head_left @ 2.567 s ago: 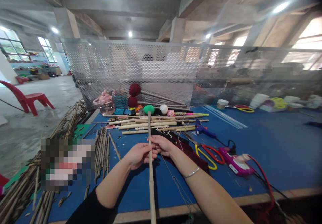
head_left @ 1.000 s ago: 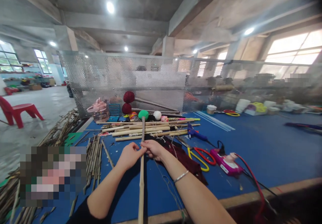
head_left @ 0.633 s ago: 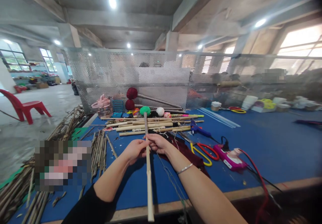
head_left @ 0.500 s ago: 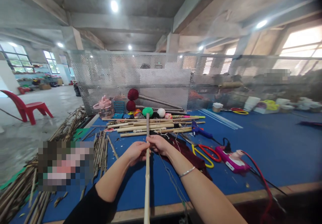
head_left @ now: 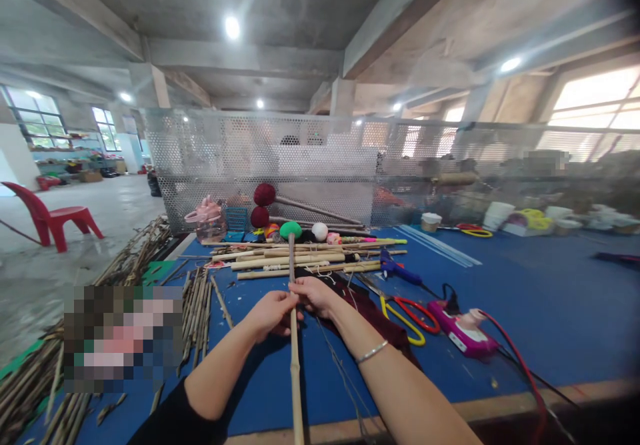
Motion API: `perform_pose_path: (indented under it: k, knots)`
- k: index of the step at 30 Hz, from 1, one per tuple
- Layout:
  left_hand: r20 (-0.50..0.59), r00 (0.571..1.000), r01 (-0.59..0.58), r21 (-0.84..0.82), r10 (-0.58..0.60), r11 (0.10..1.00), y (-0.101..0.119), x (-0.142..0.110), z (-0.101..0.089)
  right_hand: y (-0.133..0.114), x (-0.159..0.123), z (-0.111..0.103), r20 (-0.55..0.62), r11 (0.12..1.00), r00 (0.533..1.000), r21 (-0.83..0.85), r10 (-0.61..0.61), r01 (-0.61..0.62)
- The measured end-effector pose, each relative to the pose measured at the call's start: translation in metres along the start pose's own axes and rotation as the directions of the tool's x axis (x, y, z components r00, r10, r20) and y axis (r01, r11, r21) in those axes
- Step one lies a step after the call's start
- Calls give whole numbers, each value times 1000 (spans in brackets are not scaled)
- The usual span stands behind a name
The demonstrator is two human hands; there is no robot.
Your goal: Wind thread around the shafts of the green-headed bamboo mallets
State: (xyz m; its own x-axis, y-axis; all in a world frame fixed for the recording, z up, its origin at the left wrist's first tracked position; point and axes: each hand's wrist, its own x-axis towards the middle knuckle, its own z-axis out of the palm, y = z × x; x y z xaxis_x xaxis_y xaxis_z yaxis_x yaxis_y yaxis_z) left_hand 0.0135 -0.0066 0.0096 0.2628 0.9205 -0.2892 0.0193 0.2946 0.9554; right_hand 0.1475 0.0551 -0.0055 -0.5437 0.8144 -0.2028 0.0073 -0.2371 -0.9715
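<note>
A long bamboo stick (head_left: 295,365) points away from me, tipped with a green yarn ball (head_left: 291,230). My left hand (head_left: 269,313) is closed around the stick near its middle. My right hand (head_left: 313,294) pinches the stick just beyond the left hand, fingers closed on it. A thin grey thread (head_left: 340,371) trails from the hands toward me across the blue table (head_left: 525,285). A dark red cloth (head_left: 370,311) lies under my right forearm.
Bamboo sticks (head_left: 295,258) and mallets with dark red balls (head_left: 264,195) lie at the back by a perforated metal screen (head_left: 260,158). Red-and-yellow scissors (head_left: 410,315), a pink glue gun (head_left: 463,331) and a blue tool (head_left: 397,270) lie to the right. Bamboo bundles (head_left: 197,305) lie left.
The hands stay clasped on the stick, which wobbles slightly from side to side. The camera view shifts a little; nothing is picked up or let go.
</note>
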Motion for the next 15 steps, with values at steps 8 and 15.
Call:
perform_pose_path:
  k: [8, 15]
  knots:
    - [-65, 991, -121, -101, 115, 987, 1, 6, -1, -9, -2, 0, 82, 985, 996, 162, 44, -57]
    - [-48, 999, -20, -89, 15, 996, 0, 5, -4, -2, 1, 3, -3, 999, 1000, 51, 3, -3]
